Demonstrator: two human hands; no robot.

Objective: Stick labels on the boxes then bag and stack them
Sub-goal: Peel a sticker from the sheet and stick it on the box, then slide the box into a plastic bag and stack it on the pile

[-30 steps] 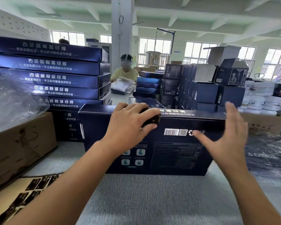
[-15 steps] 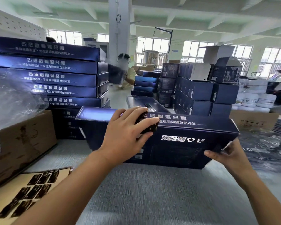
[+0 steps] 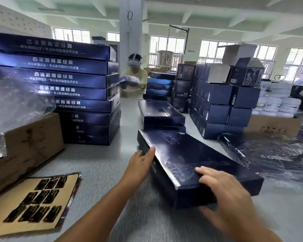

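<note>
Table (image 3: pixel 98 165) hemmed by the box stack (image 3: pixel 68 91) left and plastic bags (image 3: pixel 278 154) right, bare lane in front; the box (image 3: pixel 191 159) lies flat and skewed there beside the bags, probably staged for bagging. Label sheet (image 3: pixel 33 205) front-left, well clear. Left hand (image 3: pixel 140 163) presses straight-fingered on its long side, right hand (image 3: pixel 224 193) clamps the near end (motion-blurred).

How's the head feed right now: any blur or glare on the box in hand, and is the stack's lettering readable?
Head view: motion blur smears the left hand, right hand and box; head view: pale glare streaks the box's top; head view: stack lettering at left is soft, barely readable; head view: windows are blown out.
</note>
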